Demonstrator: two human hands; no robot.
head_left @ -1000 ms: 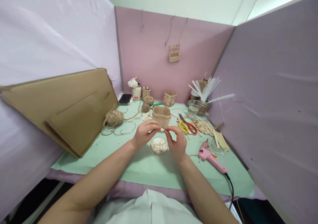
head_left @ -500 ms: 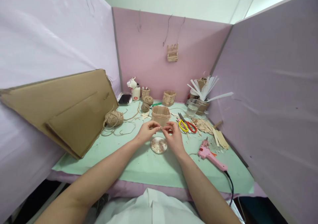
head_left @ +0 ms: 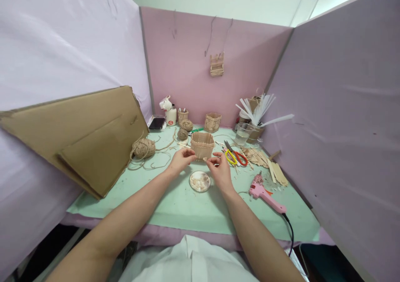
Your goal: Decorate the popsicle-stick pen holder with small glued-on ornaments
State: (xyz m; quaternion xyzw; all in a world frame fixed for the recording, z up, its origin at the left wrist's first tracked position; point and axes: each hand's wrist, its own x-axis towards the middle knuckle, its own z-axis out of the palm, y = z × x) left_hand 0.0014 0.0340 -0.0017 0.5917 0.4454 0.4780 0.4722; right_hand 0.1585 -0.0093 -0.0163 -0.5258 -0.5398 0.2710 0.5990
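Presently, to the right of the wooden box and nearer the person, a pink glue gun lies on the green-covered surface. Directly in front of the box sits a round white dish with pale wood scraps in it. Just before the box's front wall, the right hand has its grip pinched together on a small pale chip. The left hand is by the box's front left corner, thumb and fingertips near each other; I cannot tell whether its grip is closed on anything. The box itself stands upright. To its right lie scissors with yellow and red handles; to its left, a ball of twine. Behind the box stands a second wooden container; beyond it to the left, a cream bottle bears a red mark, too small to read. Farthest, high beyond the box, hangs a little wooden rack.
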